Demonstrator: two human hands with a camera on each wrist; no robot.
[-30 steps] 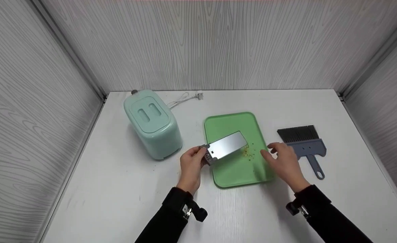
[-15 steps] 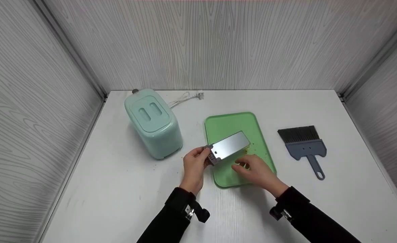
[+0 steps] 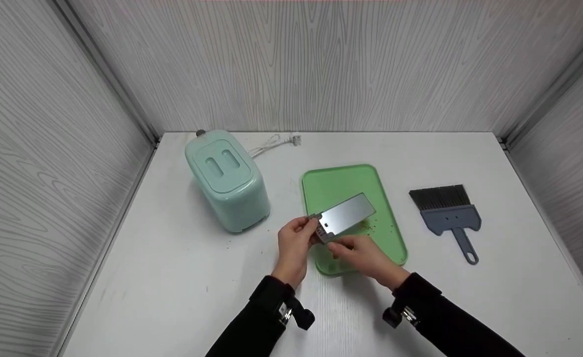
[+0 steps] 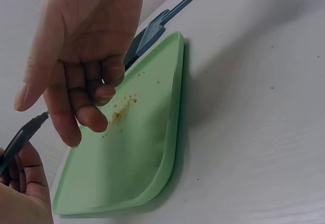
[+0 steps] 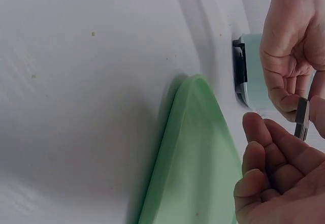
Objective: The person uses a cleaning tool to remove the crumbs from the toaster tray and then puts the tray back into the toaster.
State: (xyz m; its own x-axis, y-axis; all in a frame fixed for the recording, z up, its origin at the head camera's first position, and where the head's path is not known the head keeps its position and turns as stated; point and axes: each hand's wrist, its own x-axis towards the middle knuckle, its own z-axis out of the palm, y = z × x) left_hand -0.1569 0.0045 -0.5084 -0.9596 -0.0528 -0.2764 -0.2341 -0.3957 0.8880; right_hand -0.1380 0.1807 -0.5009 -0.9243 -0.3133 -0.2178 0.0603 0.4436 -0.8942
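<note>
My left hand (image 3: 294,243) pinches the grey handle end (image 3: 322,230) of a flat, silvery toaster crumb tray (image 3: 348,215). It is held tilted over a green serving tray (image 3: 338,181), where brown crumbs (image 4: 119,115) lie scattered. Close by, my right hand (image 3: 363,255) hovers over the green tray's near part, fingertips right at the near corner of the handle. In the right wrist view, the right fingers (image 5: 254,153) bend loosely and stand apart from the thumb, beside the handle's thin edge (image 5: 301,117).
A mint-green toaster (image 3: 227,183) stands on the left, its white cord and plug (image 3: 295,141) behind it. To the right of the green tray lies a blue-grey hand brush (image 3: 450,218) with dark bristles. Grey wood-grain walls (image 3: 291,64) enclose the white table (image 3: 172,287).
My right hand has come left from beside the brush, across the green tray, to the crumb tray's handle. My left hand and the crumb tray have shifted slightly right.
</note>
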